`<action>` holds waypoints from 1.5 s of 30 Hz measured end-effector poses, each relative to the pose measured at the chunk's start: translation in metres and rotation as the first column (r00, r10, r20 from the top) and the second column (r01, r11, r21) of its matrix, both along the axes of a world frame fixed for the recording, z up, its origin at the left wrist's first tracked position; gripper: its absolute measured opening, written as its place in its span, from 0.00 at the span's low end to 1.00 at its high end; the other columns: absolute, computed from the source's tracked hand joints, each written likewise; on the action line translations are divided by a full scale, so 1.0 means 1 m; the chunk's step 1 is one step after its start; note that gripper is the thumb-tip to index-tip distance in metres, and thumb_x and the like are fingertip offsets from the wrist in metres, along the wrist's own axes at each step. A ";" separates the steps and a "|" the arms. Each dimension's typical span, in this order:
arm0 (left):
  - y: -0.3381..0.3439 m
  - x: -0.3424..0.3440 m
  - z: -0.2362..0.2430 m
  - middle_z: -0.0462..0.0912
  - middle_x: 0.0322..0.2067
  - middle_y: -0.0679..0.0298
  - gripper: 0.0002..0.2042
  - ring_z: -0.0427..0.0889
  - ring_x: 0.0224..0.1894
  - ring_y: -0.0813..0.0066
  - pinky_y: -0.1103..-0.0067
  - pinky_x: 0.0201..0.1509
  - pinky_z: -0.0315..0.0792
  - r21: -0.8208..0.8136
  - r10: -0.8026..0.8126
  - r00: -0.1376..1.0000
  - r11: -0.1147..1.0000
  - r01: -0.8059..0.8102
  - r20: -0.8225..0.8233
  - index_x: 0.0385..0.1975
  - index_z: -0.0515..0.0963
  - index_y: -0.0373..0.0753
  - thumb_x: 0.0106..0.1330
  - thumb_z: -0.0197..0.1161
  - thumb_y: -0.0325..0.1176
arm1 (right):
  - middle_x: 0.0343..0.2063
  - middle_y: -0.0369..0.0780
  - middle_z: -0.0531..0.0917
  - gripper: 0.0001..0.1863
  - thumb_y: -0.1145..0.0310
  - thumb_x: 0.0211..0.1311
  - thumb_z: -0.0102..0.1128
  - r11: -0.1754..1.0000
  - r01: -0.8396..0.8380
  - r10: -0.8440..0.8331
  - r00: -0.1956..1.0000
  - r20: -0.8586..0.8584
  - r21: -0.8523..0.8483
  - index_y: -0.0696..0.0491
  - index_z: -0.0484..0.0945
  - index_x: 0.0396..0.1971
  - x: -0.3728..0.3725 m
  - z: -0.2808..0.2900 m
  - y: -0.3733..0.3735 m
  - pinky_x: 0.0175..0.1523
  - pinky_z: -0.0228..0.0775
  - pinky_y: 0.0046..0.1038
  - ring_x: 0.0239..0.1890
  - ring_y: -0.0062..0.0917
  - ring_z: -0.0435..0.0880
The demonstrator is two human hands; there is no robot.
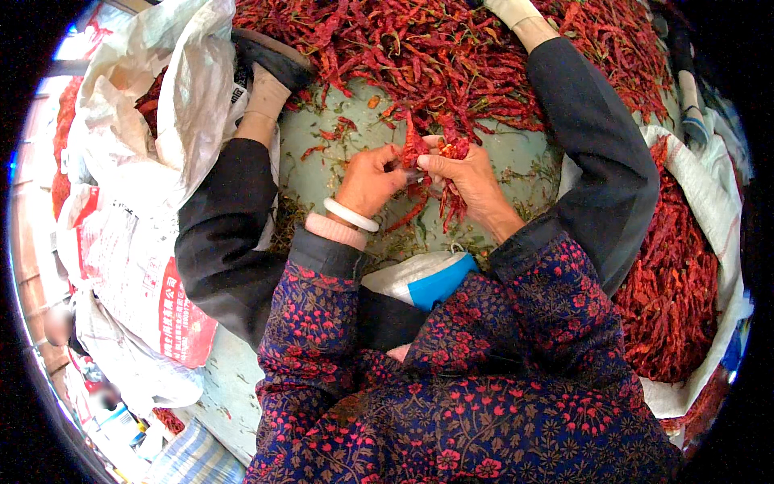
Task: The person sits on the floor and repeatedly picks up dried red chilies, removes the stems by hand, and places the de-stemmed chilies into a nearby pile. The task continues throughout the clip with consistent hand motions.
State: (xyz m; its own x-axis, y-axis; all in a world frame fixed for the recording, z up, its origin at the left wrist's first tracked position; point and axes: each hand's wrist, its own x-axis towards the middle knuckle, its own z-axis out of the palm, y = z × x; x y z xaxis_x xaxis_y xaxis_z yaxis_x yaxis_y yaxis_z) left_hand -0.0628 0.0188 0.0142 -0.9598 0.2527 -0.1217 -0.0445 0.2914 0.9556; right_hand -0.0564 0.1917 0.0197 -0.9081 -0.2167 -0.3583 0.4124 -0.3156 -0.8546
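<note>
Between my spread legs, my right hand [469, 177] is closed round a small bunch of dried red chilies [453, 206]. Some of their tips hang below the fingers, and others stand up past the thumb. My left hand [367, 181], with a white bangle [351, 215] at the wrist, meets the bunch from the left, its fingers pinched together. Something small and dark shows at those fingertips; I cannot make out what it is. A large heap of dried red chilies [403, 56] lies just beyond both hands.
An open white sack [713, 189] full of dried chilies [669, 306] stands beside my right leg. White woven sacks [121, 234] are piled on my left. Broken chilies and stems litter the pale green floor [322, 121]. A white and blue thing [419, 278] sits near my lap.
</note>
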 end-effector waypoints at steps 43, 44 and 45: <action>-0.012 -0.006 0.043 0.75 0.30 0.64 0.13 0.70 0.38 0.62 0.72 0.42 0.68 -0.610 -0.457 0.683 0.792 0.021 -0.570 0.32 0.76 0.39 0.44 0.55 0.21 | 0.20 0.32 0.79 0.10 0.62 0.49 0.61 0.978 -0.204 0.199 0.973 0.116 0.033 0.52 0.77 0.27 -0.003 0.003 0.013 0.16 0.54 0.14 0.13 0.10 0.67; -0.014 -0.006 0.044 0.74 0.29 0.63 0.12 0.70 0.38 0.62 0.72 0.41 0.68 -0.635 -0.482 0.676 0.772 0.026 -0.558 0.31 0.76 0.39 0.45 0.55 0.22 | 0.20 0.32 0.79 0.10 0.62 0.49 0.61 0.971 -0.231 0.225 0.970 0.092 0.060 0.52 0.77 0.26 -0.003 0.004 0.012 0.17 0.56 0.14 0.14 0.10 0.68; -0.016 -0.005 0.045 0.74 0.27 0.63 0.11 0.70 0.37 0.62 0.72 0.39 0.68 -0.659 -0.506 0.669 0.751 0.031 -0.545 0.31 0.76 0.39 0.45 0.55 0.22 | 0.19 0.32 0.80 0.10 0.62 0.49 0.61 0.963 -0.255 0.249 0.966 0.069 0.089 0.52 0.77 0.26 -0.002 0.006 0.012 0.18 0.57 0.14 0.16 0.10 0.69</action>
State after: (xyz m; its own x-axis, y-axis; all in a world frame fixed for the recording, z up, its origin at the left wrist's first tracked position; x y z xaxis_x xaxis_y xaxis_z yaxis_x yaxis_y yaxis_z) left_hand -0.0682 0.0029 0.0595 -0.7243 0.6241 0.2932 0.6894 0.6463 0.3272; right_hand -0.0587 0.2038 0.0257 -0.8061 -0.3980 -0.4378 0.5165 -0.1124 -0.8489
